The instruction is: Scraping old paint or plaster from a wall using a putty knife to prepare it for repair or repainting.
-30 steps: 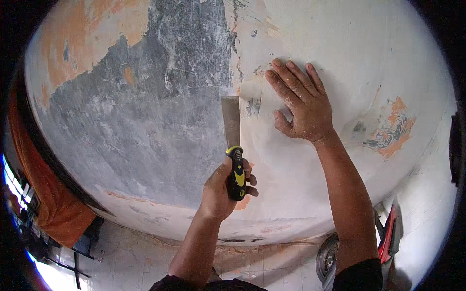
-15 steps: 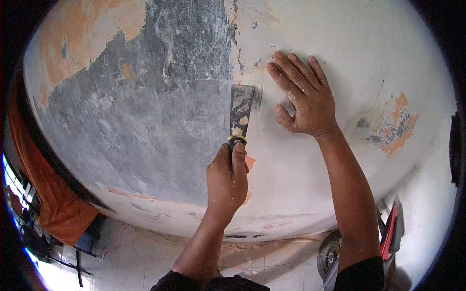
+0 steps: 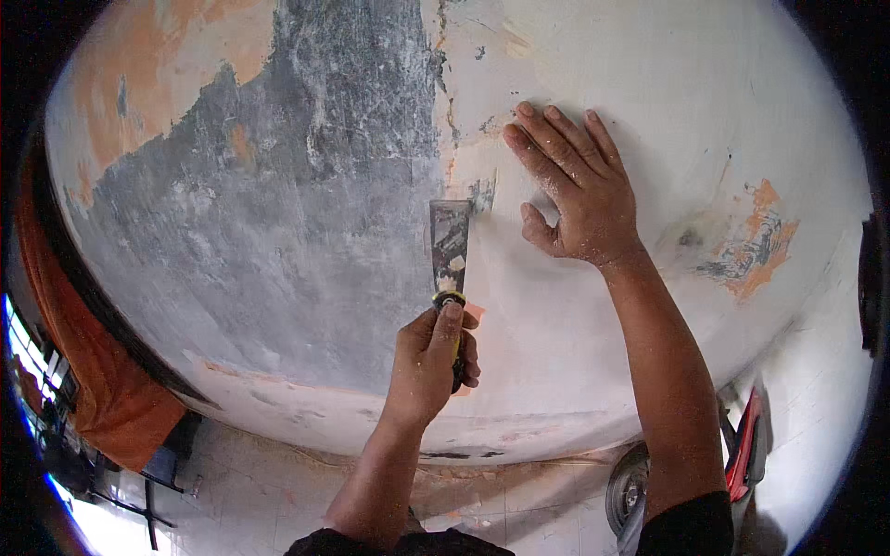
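Observation:
My left hand [image 3: 426, 363] is wrapped round the handle of a putty knife [image 3: 449, 233], its thumb stretched along the top. The knife points upward, its dark blade spotted with pale residue. The blade lies against the wall [image 3: 556, 343], where a large grey scraped patch [image 3: 269, 250] meets the whitish coat. My right hand [image 3: 586, 190], dusted with white specks, is spread flat on the whitish coat to the right of the blade. A ragged crack [image 3: 449, 102] runs upward above the knife's tip.
Orange and grey show through a chipped spot [image 3: 756, 246] on the right. An orange cloth [image 3: 107, 389] hangs at the left. Below are a tiled floor [image 3: 269, 491], a wheel [image 3: 629, 486] and a red object [image 3: 744, 445] by the right forearm.
The putty knife and my left hand have slid down along the edge of the grey patch. My right hand stays spread in nearly the same place.

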A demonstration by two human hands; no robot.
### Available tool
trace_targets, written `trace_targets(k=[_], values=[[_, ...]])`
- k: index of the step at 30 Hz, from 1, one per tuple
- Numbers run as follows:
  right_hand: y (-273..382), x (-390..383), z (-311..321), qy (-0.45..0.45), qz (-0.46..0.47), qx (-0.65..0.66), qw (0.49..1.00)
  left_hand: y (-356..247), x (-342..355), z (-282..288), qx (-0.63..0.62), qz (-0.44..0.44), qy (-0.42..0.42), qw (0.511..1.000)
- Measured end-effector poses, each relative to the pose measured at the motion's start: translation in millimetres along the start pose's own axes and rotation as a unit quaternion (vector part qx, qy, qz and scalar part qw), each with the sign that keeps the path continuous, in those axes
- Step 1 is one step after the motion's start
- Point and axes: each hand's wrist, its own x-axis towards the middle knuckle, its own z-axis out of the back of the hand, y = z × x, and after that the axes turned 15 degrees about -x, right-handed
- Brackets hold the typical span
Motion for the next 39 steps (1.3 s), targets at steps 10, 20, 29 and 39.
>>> trace_targets(k=[10, 20, 29, 39], values=[[0, 0, -2, -0.006, 0.002, 0.003, 1.0, -6, -3, -7, -0.059, 0.056, -0.002, 0.997], [1, 2, 0, -0.006, -0.005, -0.004, 1.0, 4, 4, -2, 0.018, -0.012, 0.01, 1.0], [-3, -1, 2, -0.001, -0.011, -0.004, 1.0, 4, 5, -12, -0.014, -0.001, 0.011, 1.0], [-5, -2, 0, -0.002, 0.0, -0.01, 1.0, -2, 11, -21, 0.001, -0.021, 0.03, 0.999]])
